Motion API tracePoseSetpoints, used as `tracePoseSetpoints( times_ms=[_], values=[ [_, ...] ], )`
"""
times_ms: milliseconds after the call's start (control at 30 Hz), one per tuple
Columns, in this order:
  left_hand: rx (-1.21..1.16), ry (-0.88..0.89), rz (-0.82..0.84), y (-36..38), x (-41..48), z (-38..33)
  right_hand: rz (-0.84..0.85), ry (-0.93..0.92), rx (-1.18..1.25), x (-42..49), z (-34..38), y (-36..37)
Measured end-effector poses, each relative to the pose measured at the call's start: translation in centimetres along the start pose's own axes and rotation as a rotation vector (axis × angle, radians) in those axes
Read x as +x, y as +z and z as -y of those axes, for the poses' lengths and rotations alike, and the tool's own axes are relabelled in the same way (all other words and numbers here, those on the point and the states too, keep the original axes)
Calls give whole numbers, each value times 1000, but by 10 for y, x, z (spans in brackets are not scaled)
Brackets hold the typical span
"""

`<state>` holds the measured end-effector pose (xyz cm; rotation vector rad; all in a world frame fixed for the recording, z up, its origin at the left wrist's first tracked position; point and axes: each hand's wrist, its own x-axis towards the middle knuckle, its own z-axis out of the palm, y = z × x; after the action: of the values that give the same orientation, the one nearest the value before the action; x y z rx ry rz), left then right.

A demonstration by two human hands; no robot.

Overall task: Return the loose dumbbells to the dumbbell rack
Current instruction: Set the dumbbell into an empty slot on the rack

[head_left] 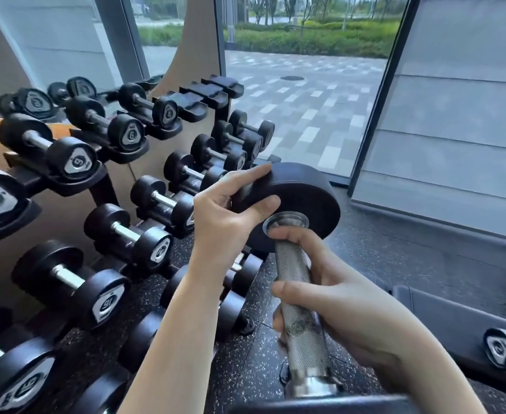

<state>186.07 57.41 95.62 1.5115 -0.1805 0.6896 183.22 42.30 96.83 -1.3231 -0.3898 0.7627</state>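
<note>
Dumbbell [298, 243] up in the air, both hands on it, just right of the rack [105, 186]! Right hand [344, 306] wraps the knurled bar to carry the weight; left hand [230, 210] cups the far head, probably steering toward an empty cradle.

— What colours on the held dumbbell [298, 264]?
— Matte black head, and a silver handle with a fine cross-hatched knurl.
— And the dumbbell rack [102, 186]?
— Black cradles against tan panels; its dumbbells are black with silver bars and silver-grey badges bearing black numerals.
— The floor [395, 264]?
— Dark charcoal, speckled with pale flecks.
— Outside?
— Paving [305, 94] in a grey-and-white patchwork, then a green hedge [305, 40].
</note>
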Motion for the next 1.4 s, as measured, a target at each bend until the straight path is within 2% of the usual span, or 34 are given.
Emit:
tracePoseSetpoints(
  times_ms=[333,567,767,1133,1400],
  values=[
    [20,-21,29,56,143,80,-59,-56,-3,118,46,-111],
    [14,-40,32,76,214,131,-43,-18,-38,186,72,-169],
    [-5,-65,50,79,275,177,-56,15,-18,252,84,-202],
    [-63,-33,90,50,413,252,-108,-33,-31,397,119,-232],
    [-33,-34,53,41,473,292,-53,-33,7,466,135,-258]
  ],
)
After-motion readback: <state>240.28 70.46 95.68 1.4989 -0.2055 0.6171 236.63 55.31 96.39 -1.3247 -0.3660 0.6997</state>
